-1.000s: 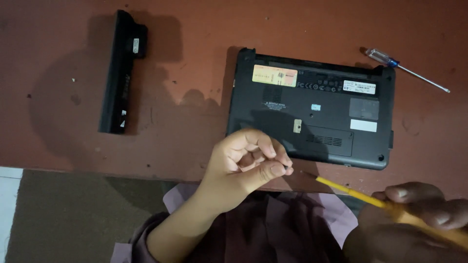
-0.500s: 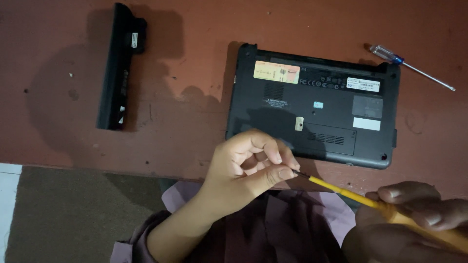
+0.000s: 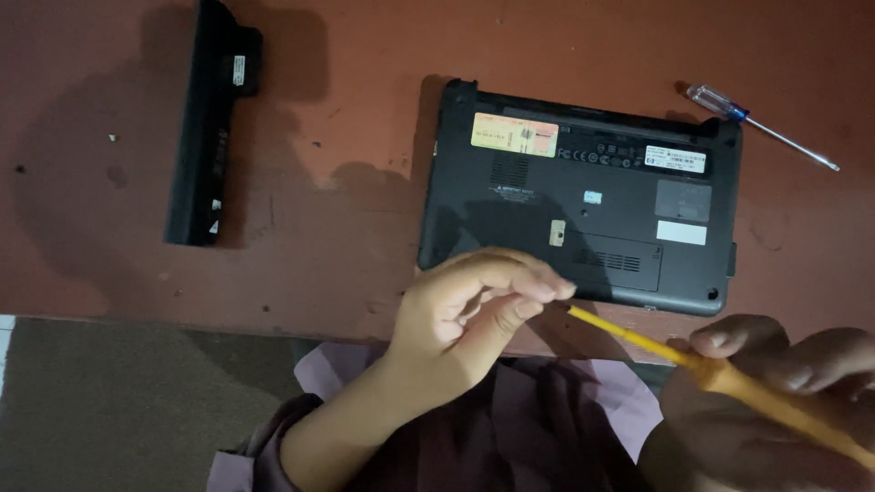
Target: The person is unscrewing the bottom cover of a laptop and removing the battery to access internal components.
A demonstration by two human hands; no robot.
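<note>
While the small black plastic laptop (image 3: 579, 205) lies upside down on the reddish-brown surface (image 3: 346, 137), its long black battery pack (image 3: 208, 123) is already out and rests well to the left of the laptop, apart from it. The bay along the laptop's far edge looks vacant, so that part of the work appears done. The bottom cover is still in place, and no loose screws can be made out on the surface, so opening the case seems, as a judgement, yet to come.

The left hand (image 3: 469, 314) hovers just in front of the laptop's near edge, its fingers (image 3: 538, 290) pinched together around the tip of a slim yellow-orange screwdriver (image 3: 711, 369); whether something tiny sits between them is too small to tell. The right hand (image 3: 775, 383), at the laptop's near right corner and lower, has its fingers clamped on the yellow handle. A second screwdriver with a clear blue handle and thin steel shaft (image 3: 756, 128) lies untouched beyond the laptop's far right corner.

Against the earlier frames, the yellow shaft's tip, which stood clear of the left hand a second ago, now meets the pinched fingers. The laptop, battery pack and blue-handled screwdriver keep their places on the surface.
</note>
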